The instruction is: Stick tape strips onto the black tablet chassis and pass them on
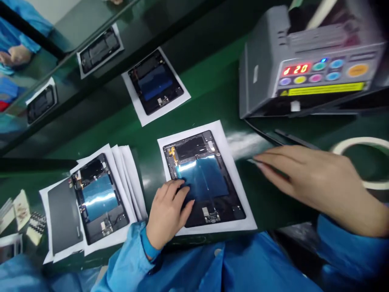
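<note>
A tablet with its back off (231, 209) lies on a white sheet (247, 219) before me, its blue-filmed battery (209, 178) and circuit parts bare. My left hand (168, 211) rests on its left edge, fingers apart and slightly bent, holding nothing. Right of the sheet, my right hand (306, 174) is just above the green table, thumb and fingers pinched together. A small pale tip shows at the fingertips; what it belongs to is hidden. Close behind that hand lies a thin dark tool (294, 139), too blurred to name.
A grey tape dispenser (261, 77) with a lit display stands at back right, a roll of tape (364, 142) below it. Another open tablet (154, 83) lies behind; one more (100, 198) rests on stacked sheets at left. Beyond the dark rail are a co-worker's hands (18, 54).
</note>
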Tool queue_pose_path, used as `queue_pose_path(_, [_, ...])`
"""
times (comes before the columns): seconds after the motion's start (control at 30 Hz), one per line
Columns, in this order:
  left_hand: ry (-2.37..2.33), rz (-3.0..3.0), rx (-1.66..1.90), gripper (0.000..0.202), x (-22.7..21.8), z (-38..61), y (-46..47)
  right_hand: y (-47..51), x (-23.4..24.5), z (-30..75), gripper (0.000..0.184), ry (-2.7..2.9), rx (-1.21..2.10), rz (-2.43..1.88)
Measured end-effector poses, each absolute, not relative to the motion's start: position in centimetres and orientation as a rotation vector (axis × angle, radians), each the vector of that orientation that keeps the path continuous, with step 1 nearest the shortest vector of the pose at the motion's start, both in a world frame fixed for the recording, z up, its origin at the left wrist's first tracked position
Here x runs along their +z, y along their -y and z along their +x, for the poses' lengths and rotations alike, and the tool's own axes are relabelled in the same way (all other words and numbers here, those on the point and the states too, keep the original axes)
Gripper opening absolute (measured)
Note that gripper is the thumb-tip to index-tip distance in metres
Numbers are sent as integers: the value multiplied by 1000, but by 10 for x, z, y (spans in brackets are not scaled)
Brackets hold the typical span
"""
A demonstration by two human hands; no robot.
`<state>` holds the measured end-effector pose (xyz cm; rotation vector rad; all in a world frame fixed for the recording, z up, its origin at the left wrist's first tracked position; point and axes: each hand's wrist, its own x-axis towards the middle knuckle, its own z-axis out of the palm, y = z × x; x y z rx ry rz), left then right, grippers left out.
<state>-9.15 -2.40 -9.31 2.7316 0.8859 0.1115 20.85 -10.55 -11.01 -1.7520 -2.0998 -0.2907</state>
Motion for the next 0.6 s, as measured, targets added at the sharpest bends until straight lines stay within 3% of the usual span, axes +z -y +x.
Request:
queue_pose_path(0.13, [-857, 2762, 141, 24, -113, -114, 28, 49, -107, 159, 20, 2311, -2, -1587])
queue_pose_path(0.33, [-829, 2710, 242, 25, -128, -119, 30, -22, -131, 97, 17, 2222, -161, -1617])
queue_pose_path(0.6, [-811, 2721, 163, 25, -125, -126, 34, -33, -147, 89, 11, 2211, -212, -1622])
